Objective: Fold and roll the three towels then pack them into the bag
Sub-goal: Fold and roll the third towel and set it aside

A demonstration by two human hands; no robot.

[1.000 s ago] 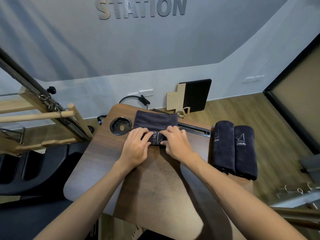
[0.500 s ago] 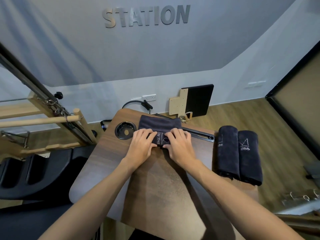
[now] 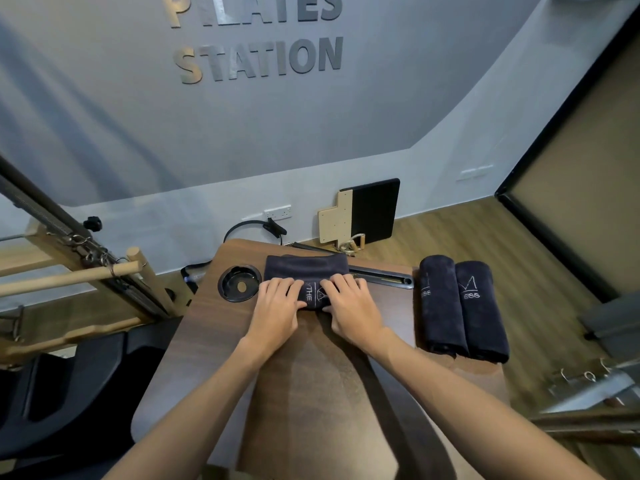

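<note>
I see my left hand [image 3: 277, 303] and my right hand [image 3: 349, 303] side by side on the dark navy towel [image 3: 306, 271] that lies on the dark wood-grain surface [image 3: 329, 393], toward its far edge. The near part of that towel is wound into a roll under my palms, with pale stitched lettering reading "THE" showing in the gap between the two hands, while the far part lies flat and unrolled beyond my fingertips. Both hands have their fingers curled over the top of the roll and their thumbs tucked at its near side, so each is clamped on the towel rather than lying flat on it. Off to my right, on the same surface near its right edge, two more dark navy rolled towels [image 3: 462, 306] lie touching each other lengthwise, each with pale stitched letters near its far end. Just left of my left hand there is a round black cup holder recess [image 3: 239, 284] set into the surface, and just beyond my right hand a long black slot [image 3: 381, 277] runs along the far edge. Against the grey wall behind stands a black panel with a pale wooden bracket [image 3: 363, 213], and grey raised letters [image 3: 259, 60] on the wall read "STATION".
</note>
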